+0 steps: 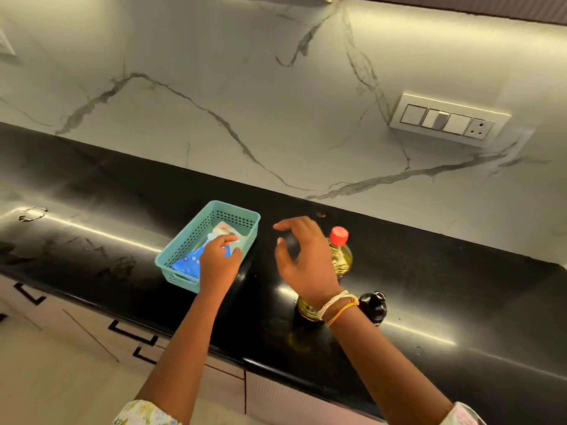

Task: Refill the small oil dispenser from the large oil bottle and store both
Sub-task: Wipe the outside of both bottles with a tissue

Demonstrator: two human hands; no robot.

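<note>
At the near edge of the frame two patterned sleeves are seen, with both bare forearms stretched out over the black countertop [92, 240]. Below the counter's front edge, pale cabinet fronts with dark angular handles [132, 332] are seen at the near left.

Near the right wrist, which is wrapped in white and orange threads [337, 305], a small glass dispenser [306, 309] holding yellow oil is stood on the counter; most of it is hidden by the wrist, so its top cannot be made out. Just to its right a dark rounded cap-like piece [372, 306] is set on the counter, apart from the dispenser.

Farther in, the right hand [302, 259] is held above the counter with its fingers spread and loosely curved, and nothing is gripped by it. Just beyond and to the right of this hand the large oil bottle [339, 253] is stood upright, its red cap [339, 235] on and yellow oil visible through its clear body. The bottle is near the hand, though contact cannot be told.

To the left, the left hand [219, 259] is laid over the near right corner of a teal perforated basket [184, 240]. Its fingers are reached down onto a blue and white packet [190, 265] lying inside; whether the packet is pinched or merely touched cannot be told.

At the far side, a white marble-patterned wall [245, 87] with grey veins is seen, and a switch panel with a socket [445, 119] is mounted on it at the far right.
</note>
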